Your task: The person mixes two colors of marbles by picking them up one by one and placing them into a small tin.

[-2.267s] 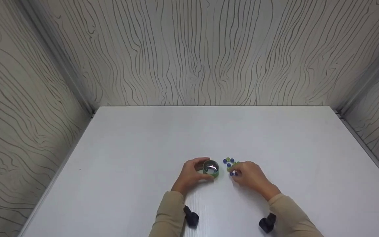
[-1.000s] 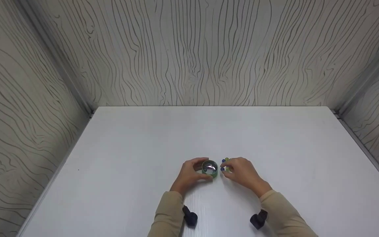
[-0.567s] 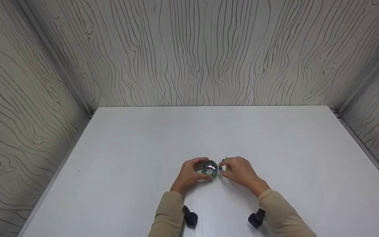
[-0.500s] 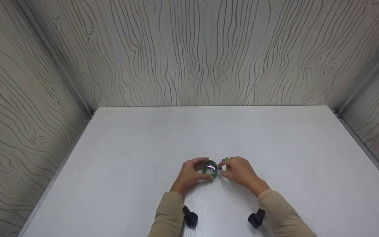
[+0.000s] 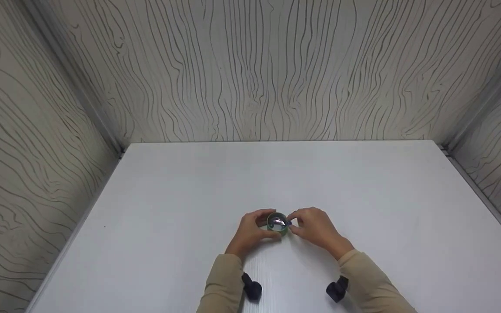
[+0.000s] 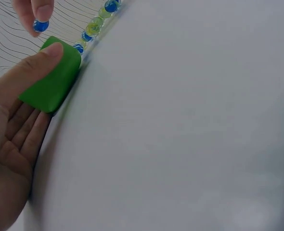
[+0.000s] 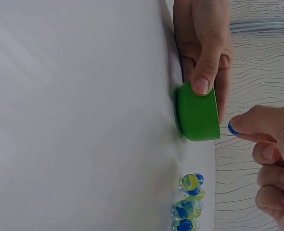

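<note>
My left hand (image 5: 250,229) grips a small green bowl (image 7: 198,115) that stands on the white table, its thumb on the near side and fingers behind. In the head view the bowl's inside looks shiny, with small dark spots low in it. Between thumb and forefinger, my right hand (image 5: 318,227) pinches a blue marble (image 7: 233,129) right at the bowl's rim, level with its top. The left wrist view shows that same marble (image 6: 41,26) over the rim. Several loose blue and yellow-green glass marbles (image 7: 186,209) lie on the table beside the bowl, mostly hidden by my right hand in the head view.
The white table (image 5: 181,187) reaches back to a wood-patterned wall (image 5: 250,69), with another such wall (image 5: 24,152) at the left. Dark wrist cameras hang under both beige sleeves (image 5: 222,280), close above the tabletop.
My right hand has moved left from the loose marbles to the bowl's rim, bringing a blue marble with it. The left hand and the bowl have stayed in place.
</note>
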Motion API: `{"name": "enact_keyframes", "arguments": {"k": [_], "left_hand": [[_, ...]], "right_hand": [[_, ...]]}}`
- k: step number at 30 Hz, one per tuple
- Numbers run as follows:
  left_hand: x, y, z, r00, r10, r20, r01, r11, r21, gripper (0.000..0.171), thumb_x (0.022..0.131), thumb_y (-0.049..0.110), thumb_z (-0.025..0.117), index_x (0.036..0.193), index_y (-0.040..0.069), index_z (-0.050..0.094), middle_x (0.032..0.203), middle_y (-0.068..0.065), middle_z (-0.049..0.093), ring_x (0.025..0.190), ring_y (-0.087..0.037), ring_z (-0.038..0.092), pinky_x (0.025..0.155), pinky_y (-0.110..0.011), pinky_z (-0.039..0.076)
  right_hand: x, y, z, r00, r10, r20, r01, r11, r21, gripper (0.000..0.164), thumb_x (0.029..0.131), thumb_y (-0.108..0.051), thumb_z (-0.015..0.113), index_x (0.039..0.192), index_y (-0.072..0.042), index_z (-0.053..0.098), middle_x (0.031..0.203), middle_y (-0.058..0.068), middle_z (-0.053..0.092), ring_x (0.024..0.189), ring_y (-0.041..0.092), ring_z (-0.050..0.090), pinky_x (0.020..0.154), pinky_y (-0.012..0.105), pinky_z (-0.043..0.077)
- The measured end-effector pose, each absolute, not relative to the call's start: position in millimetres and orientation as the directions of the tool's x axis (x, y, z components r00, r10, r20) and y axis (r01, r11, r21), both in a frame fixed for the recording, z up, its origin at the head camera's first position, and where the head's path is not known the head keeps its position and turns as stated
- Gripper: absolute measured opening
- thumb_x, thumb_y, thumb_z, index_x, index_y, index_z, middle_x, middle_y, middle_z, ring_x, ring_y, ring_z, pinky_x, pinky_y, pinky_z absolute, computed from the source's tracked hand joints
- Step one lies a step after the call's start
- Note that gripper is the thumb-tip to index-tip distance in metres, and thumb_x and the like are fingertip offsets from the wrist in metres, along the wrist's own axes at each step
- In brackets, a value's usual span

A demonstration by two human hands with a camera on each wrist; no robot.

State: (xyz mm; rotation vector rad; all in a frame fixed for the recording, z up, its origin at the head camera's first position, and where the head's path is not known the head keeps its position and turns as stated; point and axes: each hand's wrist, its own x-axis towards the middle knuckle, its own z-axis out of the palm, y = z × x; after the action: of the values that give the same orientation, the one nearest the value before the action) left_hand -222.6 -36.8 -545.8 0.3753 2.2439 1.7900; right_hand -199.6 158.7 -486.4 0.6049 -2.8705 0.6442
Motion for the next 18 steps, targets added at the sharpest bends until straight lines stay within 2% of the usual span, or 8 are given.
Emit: {"name": "enact_keyframes", "arguments": {"k": [10, 18], "left_hand": [[-221.7, -36.5, -545.7, -0.937, 0.346, -0.040, 0.042, 0.228, 0.973, 0.064, 0.070, 0.010, 0.084, 0.129, 0.009, 0.060, 0.126, -0.009, 0.066, 0.120, -0.025, 0.063, 0.107, -0.035, 0.051], [-223.3, -37.3, -545.0, -0.938, 0.346, -0.033, 0.045, 0.214, 0.976, 0.063, 0.070, 0.007, 0.083, 0.128, 0.008, 0.060, 0.127, -0.011, 0.066, 0.120, -0.025, 0.063, 0.108, -0.035, 0.050]], "right_hand": [[-200.4, 155.7, -488.5, -0.909, -0.355, 0.220, -0.415, 0.826, -0.382, 0.015, 0.078, -0.014, 0.076, 0.092, -0.010, 0.077, 0.066, -0.003, 0.064, 0.061, 0.003, 0.039, 0.055, 0.015, 0.033], [-202.2, 149.6, -491.3, -0.902, -0.359, 0.241, -0.428, 0.816, -0.388, 0.013, 0.078, -0.014, 0.076, 0.090, -0.011, 0.076, 0.060, -0.003, 0.058, 0.059, 0.003, 0.036, 0.053, 0.016, 0.028]]}}
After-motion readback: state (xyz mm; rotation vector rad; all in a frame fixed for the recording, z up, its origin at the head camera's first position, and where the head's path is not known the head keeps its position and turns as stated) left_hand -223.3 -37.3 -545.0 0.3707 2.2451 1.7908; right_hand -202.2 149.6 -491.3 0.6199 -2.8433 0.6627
